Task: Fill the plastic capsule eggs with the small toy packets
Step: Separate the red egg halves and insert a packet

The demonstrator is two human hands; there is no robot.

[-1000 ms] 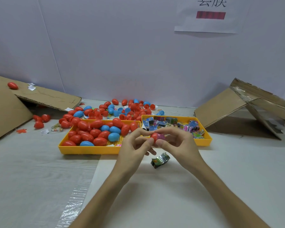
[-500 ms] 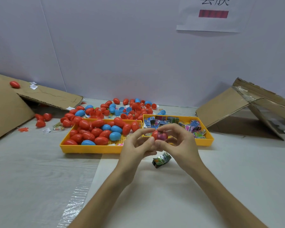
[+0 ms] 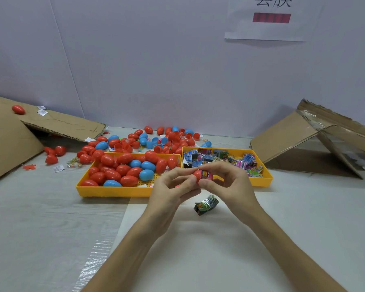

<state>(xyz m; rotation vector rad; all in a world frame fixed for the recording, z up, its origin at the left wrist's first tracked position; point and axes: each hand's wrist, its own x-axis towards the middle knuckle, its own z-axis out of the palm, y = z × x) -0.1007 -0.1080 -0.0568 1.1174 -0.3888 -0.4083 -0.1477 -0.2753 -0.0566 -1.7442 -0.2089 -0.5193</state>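
My left hand [image 3: 171,190] and my right hand [image 3: 230,186] meet in front of the trays. Between their fingertips sits a red egg half [image 3: 197,174] with a pink toy packet [image 3: 207,175] sticking out of it. My left fingers pinch the red shell and my right thumb and fingers pinch the packet end. A green folded toy packet [image 3: 206,205] lies on the white sheet just below my hands. The left yellow tray [image 3: 114,190] holds red and blue eggs. The right yellow tray [image 3: 263,180] holds several packets.
A heap of loose red and blue eggs [image 3: 156,140] lies behind the trays. Cardboard flaps lean at the left [image 3: 57,123] and right [image 3: 293,135]. A single red egg [image 3: 18,109] rests on the left cardboard. White wall stands close behind.
My hands stay together at the same spot; the fingers have shifted slightly around the egg half and the pink packet shows more between them.
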